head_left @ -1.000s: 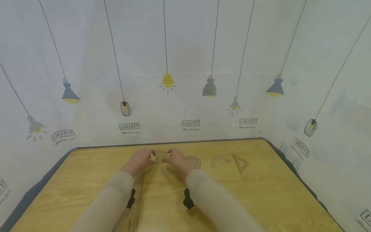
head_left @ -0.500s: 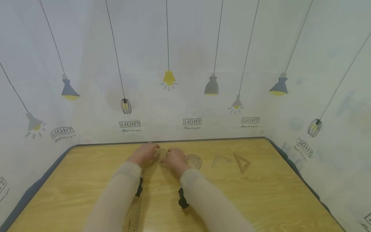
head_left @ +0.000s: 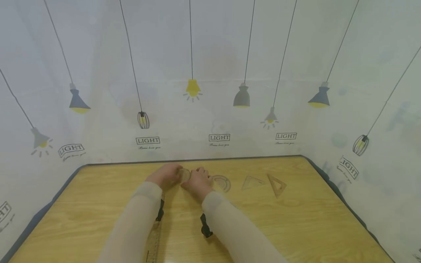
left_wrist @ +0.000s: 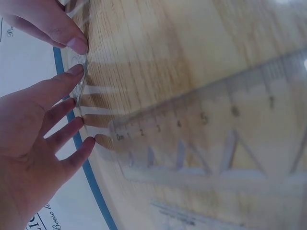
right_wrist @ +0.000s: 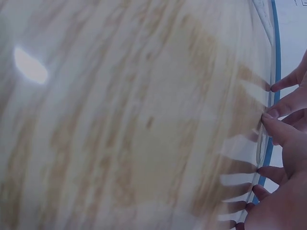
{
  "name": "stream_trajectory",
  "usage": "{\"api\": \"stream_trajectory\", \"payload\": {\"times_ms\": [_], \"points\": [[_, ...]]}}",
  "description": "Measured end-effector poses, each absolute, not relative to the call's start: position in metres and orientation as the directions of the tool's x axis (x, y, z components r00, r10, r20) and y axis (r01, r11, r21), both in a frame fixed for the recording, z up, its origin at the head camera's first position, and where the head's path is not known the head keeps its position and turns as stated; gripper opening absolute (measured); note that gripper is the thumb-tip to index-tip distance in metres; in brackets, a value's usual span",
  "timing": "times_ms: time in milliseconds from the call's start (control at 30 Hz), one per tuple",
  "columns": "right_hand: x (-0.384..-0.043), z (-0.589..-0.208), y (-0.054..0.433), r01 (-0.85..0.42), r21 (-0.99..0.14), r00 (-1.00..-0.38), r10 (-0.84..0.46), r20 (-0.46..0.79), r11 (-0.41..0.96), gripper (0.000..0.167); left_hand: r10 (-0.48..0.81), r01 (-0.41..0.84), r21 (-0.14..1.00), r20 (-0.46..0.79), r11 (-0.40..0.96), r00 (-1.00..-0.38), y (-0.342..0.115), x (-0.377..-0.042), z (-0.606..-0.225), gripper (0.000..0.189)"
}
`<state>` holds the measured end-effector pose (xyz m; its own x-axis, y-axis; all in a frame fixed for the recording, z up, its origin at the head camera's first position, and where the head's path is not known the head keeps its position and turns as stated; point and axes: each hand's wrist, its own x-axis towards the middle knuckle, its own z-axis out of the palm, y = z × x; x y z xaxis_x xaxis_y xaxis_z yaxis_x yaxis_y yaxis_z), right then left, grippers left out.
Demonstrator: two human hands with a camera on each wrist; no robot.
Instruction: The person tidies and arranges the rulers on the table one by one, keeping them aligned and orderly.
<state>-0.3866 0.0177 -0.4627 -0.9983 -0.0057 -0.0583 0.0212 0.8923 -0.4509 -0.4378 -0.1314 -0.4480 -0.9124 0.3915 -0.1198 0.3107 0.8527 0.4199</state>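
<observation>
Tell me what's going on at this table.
A person has the fingertips of both the left hand and right hand at a clear curved piece near the far edge of the table. A clear ruler lies by the left forearm. Right of the hands lie a protractor, a clear triangle and an orange triangle, all untouched.

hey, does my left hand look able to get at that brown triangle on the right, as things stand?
Probably not easily: your left hand is busy at a clear round piece, and your right hand is between it and the brown triangle. It would likely have to let go and cross over.
</observation>
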Motion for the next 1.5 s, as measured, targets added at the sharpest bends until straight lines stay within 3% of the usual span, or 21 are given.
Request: {"api": "stream_trajectory", "payload": {"times_ms": [167,567,767,1067,1333,1500], "points": [[-0.387,-0.464,0.017,0.01,-0.467,-0.999,-0.01,-0.042,0.884,0.066,0.37,0.288,0.422,-0.124,0.86,-0.921,-0.132,-0.438,-0.448,0.05],[-0.391,-0.464,0.018,-0.005,-0.573,-0.998,-0.04,-0.049,0.819,0.068,0.284,0.173,0.489,-0.162,0.855,-0.945,-0.131,-0.437,-0.444,0.074],[-0.394,-0.464,0.018,-0.036,-0.59,-0.998,-0.064,-0.028,0.807,0.067,0.299,0.204,0.484,-0.127,0.851,-0.946,-0.132,-0.437,-0.443,0.076],[-0.392,-0.467,0.012,-0.051,-0.641,-0.995,-0.093,-0.031,0.766,0.068,0.231,0.08,0.6,-0.18,0.796,-0.956,-0.136,-0.438,-0.447,0.064],[-0.387,-0.461,0.011,-0.075,-0.645,-0.993,-0.114,-0.019,0.761,0.047,0.2,0.032,0.664,-0.179,0.747,-0.963,-0.142,-0.429,-0.437,0.053],[-0.385,-0.454,0.012,-0.069,-0.701,-0.989,-0.14,-0.044,0.709,0.046,0.16,-0.027,0.693,-0.204,0.721,-0.966,-0.145,-0.429,-0.432,0.044]]}}
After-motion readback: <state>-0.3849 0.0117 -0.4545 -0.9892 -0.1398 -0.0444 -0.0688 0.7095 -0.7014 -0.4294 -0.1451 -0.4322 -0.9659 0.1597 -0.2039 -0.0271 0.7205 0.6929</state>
